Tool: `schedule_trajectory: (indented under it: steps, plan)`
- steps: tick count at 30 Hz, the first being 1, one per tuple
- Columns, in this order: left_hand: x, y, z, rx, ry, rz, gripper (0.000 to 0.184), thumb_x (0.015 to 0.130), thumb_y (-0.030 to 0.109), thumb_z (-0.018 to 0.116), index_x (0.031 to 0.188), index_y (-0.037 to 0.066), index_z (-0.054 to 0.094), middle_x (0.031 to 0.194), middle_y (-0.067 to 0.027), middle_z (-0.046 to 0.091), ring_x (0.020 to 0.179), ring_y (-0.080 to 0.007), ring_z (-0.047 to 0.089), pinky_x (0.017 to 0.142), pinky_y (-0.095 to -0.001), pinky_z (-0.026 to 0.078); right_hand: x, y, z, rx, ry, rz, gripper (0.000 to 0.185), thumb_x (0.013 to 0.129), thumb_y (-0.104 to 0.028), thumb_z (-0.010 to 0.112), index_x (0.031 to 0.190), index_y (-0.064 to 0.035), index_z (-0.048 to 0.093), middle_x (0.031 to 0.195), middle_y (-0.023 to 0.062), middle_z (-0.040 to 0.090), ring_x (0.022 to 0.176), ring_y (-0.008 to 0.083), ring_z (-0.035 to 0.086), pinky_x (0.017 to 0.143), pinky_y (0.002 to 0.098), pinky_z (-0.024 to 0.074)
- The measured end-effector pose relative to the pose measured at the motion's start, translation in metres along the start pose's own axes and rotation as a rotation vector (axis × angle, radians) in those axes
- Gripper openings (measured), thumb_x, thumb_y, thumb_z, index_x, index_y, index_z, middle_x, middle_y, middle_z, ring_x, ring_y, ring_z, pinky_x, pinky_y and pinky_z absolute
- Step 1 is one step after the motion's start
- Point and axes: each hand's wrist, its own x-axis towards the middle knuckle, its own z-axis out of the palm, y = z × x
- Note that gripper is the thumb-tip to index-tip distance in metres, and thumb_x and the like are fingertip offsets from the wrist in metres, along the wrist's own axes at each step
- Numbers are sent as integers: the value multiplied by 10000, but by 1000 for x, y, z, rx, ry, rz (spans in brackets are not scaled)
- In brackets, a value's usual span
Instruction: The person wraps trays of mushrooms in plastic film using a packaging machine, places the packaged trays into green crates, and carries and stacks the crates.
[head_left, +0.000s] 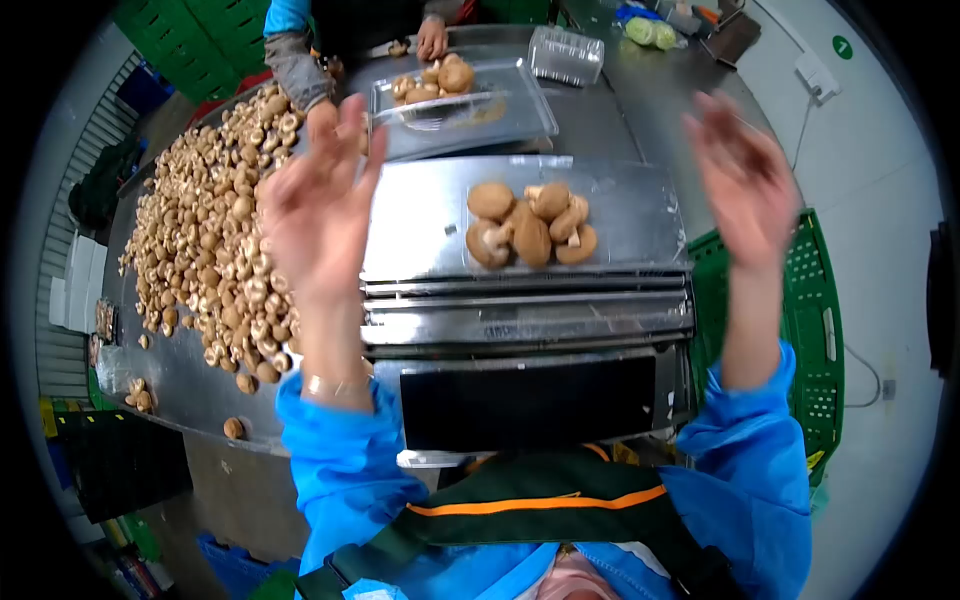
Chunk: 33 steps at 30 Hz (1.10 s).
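Note:
My left hand (318, 210) is raised, blurred, with its fingers apart and nothing in it. It hangs beside a large heap of brown mushrooms (215, 240). On the other side my right hand (742, 180) is also raised and smeared by motion; its fingers look stretched out and no object shows in it. Between the hands, several mushrooms (531, 235) sit in a group on a shiny metal scale plate (420, 225), with what may be a clear tray under them. Neither hand touches them. A dark display panel (528, 400) faces me below the plate.
Across the table a person's hand (432, 40) is near a second scale plate (530, 110) bearing several mushrooms. A clear plastic punnet stack (566, 56) stands at the back. A green crate (815, 330) is at right; stacked green crates (190, 50) are back left.

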Motion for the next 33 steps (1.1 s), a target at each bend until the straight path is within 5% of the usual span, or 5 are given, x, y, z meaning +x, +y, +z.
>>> schedule_trajectory:
  steps: [7,12,20,28,33]
  plan:
    - [65,-105,-119,1495,-417,-265,327,874,267,397,959,64,638,1225,-128,492,1283,-290,246,1034,-358,223,106,116,-108,-1604,-494,393,296,833,-197,527,994,42,595,1211,145,498,1207,223,386,983,281,296]
    - [49,-79,-98,973,-338,-1016,361,908,315,395,1169,69,434,1202,-117,479,1020,-195,528,831,-320,459,83,80,-123,-1045,-351,815,390,860,-290,504,1133,-13,518,1102,98,554,1064,174,503,814,249,440]
    - [-10,-43,-33,1121,-478,-1038,694,838,628,228,1322,132,260,1129,-167,492,765,-207,609,453,-236,520,12,54,-90,-1089,-285,923,565,872,-487,381,1081,29,480,889,137,570,633,161,588,356,232,511]
    - [-153,3,-31,720,-482,-1213,719,866,515,368,1372,72,115,1300,-178,346,1118,-276,448,611,-301,553,-141,28,-85,-1091,-333,1057,415,906,-301,359,1168,16,410,1010,149,544,727,210,613,419,275,531]
    - [-197,-1,-131,799,77,-1149,257,876,198,513,1006,-16,569,955,-130,616,884,-174,606,629,-225,519,-148,56,-155,-1059,-83,1105,553,880,-448,398,1180,17,417,1048,199,522,842,231,590,459,277,527]
